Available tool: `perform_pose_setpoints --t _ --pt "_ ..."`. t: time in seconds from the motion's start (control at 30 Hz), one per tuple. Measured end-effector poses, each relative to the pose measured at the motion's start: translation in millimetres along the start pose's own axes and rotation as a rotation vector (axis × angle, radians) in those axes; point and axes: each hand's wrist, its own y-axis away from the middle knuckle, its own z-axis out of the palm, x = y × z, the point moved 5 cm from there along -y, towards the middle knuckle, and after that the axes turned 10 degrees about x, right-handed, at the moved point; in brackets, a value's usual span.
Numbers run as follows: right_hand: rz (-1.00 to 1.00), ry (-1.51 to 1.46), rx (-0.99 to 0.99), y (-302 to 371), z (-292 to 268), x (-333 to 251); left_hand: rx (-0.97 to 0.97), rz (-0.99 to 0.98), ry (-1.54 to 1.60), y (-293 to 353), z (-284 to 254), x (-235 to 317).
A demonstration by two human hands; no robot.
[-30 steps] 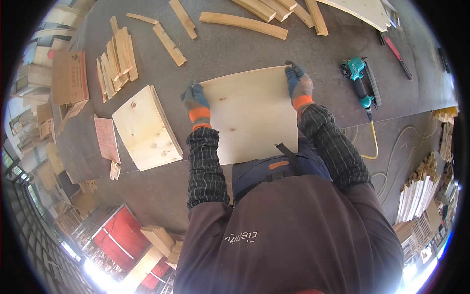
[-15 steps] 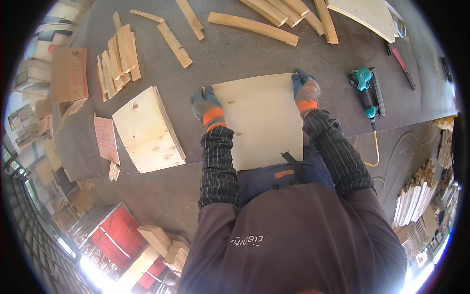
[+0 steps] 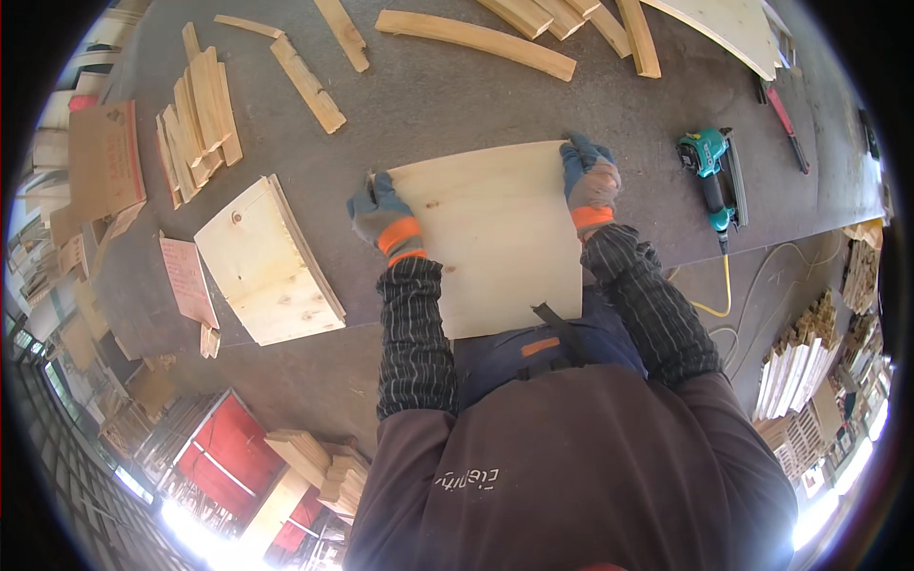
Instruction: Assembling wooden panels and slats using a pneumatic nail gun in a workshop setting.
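A pale plywood panel (image 3: 500, 228) lies in front of me, its near edge against my waist. My gloved left hand (image 3: 383, 209) grips its far left corner, fingers closed over the edge. At the far right corner my gloved right hand (image 3: 589, 179) is closed on the same panel. Both gloves are blue and grey with orange cuffs. To the left of the panel rests a short stack of similar plywood panels (image 3: 267, 262). A teal nail gun (image 3: 709, 176) with a yellow hose lies on the table to the right of my right hand.
Several wooden strips (image 3: 476, 43) lie across the far side of the dark table (image 3: 457, 109). More strips are piled (image 3: 200, 124) at the left, near a cardboard box (image 3: 105, 157) and a pink written board (image 3: 188, 281). A red-handled tool (image 3: 784, 119) lies far right.
The panel and both hands have shifted slightly left in the view, the left hand most. The other things on the left also appear further left, as the view has turned a little.
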Motion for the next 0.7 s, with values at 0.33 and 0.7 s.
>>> perform_pose_setpoints --t 0.33,0.7 --pt "0.337 -0.286 -0.325 -15.7 15.7 23.0 -0.087 -0.044 -0.011 -9.3 -3.4 5.2" --pt "0.05 0.108 -0.375 -30.9 9.4 8.3 -0.162 0.69 -0.288 -19.1 -9.9 71.9"
